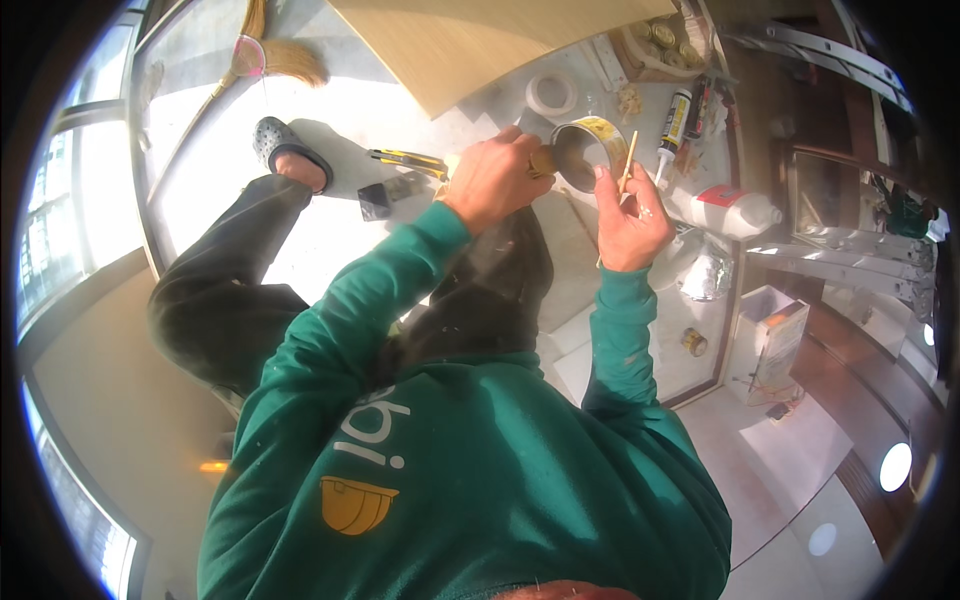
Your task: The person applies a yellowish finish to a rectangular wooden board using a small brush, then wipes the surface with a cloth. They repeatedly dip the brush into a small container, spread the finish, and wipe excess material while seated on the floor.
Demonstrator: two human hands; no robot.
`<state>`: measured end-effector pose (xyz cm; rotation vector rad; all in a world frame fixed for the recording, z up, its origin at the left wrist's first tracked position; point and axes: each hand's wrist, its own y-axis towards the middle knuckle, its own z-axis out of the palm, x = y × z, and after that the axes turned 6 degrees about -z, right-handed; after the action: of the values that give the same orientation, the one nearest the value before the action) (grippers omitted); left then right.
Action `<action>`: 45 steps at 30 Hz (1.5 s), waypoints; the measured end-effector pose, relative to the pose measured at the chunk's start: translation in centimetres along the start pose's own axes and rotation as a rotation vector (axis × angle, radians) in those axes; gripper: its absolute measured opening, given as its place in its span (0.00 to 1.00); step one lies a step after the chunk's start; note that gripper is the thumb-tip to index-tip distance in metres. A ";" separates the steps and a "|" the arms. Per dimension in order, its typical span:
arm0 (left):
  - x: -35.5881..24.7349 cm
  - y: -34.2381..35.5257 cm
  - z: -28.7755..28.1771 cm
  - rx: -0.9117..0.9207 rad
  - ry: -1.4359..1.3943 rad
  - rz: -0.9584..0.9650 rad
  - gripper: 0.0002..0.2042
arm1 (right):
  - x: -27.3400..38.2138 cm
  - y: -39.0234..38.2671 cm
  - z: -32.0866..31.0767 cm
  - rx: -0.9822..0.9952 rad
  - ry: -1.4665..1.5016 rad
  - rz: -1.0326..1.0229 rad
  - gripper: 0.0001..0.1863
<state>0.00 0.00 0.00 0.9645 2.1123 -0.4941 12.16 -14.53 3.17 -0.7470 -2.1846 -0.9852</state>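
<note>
My right hand (632, 222) grips a round, open, yellow-labelled can (580, 165) with a grey interior, along with a thin wooden stick (631, 150). Just left of the can, my left hand (495, 175) is closed, its fingertips at a small brownish piece whose shape I cannot make out. Beside that hand, a yellow-and-black utility knife (410, 160) and a dark flat object (374, 202) lie on the pale floor. To the right are a white sealant tube (674, 125) and a white plastic bottle (730, 210) with a red label.
A wooden board (450, 40) is at top, near a tape roll (550, 92) and a box of cans (655, 40). A broom (280, 62) lies upper left. Ladders (830, 260) and a white box (765, 340) stand right. My left foot (290, 155) rests below the broom.
</note>
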 end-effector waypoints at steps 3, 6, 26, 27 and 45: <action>0.0 -0.4 -0.6 -0.029 -0.027 0.019 0.17 | 0.8 -0.1 0.5 -0.033 -0.033 -0.067 0.15; -0.6 -0.1 -0.2 -0.052 -0.084 0.033 0.16 | 1.0 0.3 0.2 -0.057 -0.090 -0.157 0.15; -0.4 0.1 0.6 -0.111 -0.142 0.073 0.18 | 1.2 0.0 -0.2 -0.091 -0.158 -0.187 0.16; -0.3 0.1 0.6 -0.105 -0.141 0.071 0.18 | 1.2 -0.1 -0.2 -0.090 -0.178 -0.221 0.16; -1.1 0.4 1.2 -0.100 -0.238 0.063 0.09 | 2.3 -0.3 -0.8 -0.058 -0.270 -0.349 0.17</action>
<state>1.37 -1.04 0.07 0.8668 1.8699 -0.4441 10.72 -14.84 5.13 -0.5606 -2.5917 -1.1793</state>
